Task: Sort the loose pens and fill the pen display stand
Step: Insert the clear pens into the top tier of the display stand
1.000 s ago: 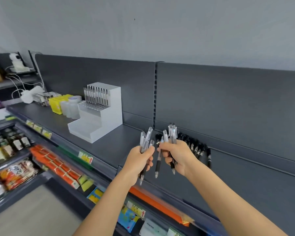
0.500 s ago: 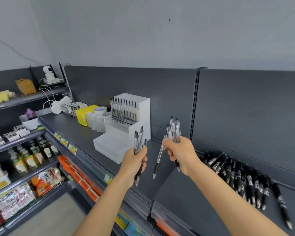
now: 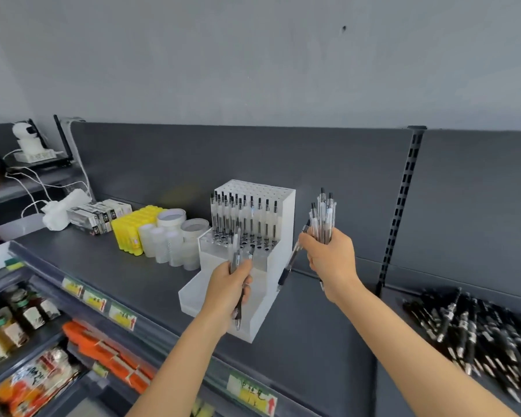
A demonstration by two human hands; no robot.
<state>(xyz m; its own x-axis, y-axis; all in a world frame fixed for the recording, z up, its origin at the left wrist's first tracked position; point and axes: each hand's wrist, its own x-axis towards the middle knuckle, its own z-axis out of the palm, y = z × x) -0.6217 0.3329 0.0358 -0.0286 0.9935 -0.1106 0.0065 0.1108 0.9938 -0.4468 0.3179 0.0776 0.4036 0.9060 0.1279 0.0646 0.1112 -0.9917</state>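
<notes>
The dark shelf [image 3: 127, 266] carries a white pen display stand [image 3: 283, 224]. Tape rolls [image 3: 175, 236] and yellow sticks [image 3: 133, 230] stand at its nine o'clock, and loose black pens [image 3: 478, 332] lie at four o'clock.

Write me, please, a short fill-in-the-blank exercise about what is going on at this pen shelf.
1. The left hand and the right hand each grip a bunch of clear ____.
2. The pile of loose black pens lies on the shelf to the ____ of the white display stand.
3. The stocked pens already in the display stand sit ____ in rows.

Missing words: pens; right; upright.
</notes>
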